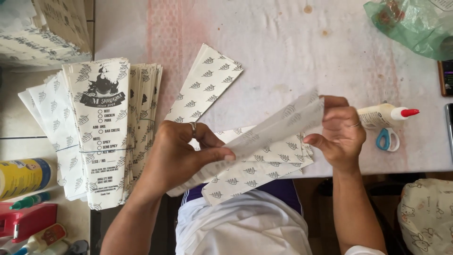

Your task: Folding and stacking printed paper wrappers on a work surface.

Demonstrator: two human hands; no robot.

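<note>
In the centre of the frame, both hands are up on one long strip of translucent printed paper (264, 137), which slants from lower left to upper right. The left hand (181, 153) pinches the lower part, thumb pressed flat on top and fingers curled beneath, a ring showing on one finger. The right hand (340, 132) clamps the upper end, fingers folded over the edge and thumb underneath, a ring here too. The strip is lifted just above a small fanned pile of leaf-patterned paper sleeves (264, 167) lying at the near edge of the white table (283, 42).

Over at left centre, a tall stack of printed paper bags (101, 127) sits fanned out, and one more leaf-patterned sleeve (207, 82) pokes out diagonally just above the left hand. To the right, just beside the right hand, a glue bottle with a red tip (387, 114) lies on its side, with blue-handled scissors (387, 139) right below it. Upper right corner, a crumpled green plastic bag (415, 23). Lower left, a red stapler (26, 222) and a yellow bottle (23, 177).
</note>
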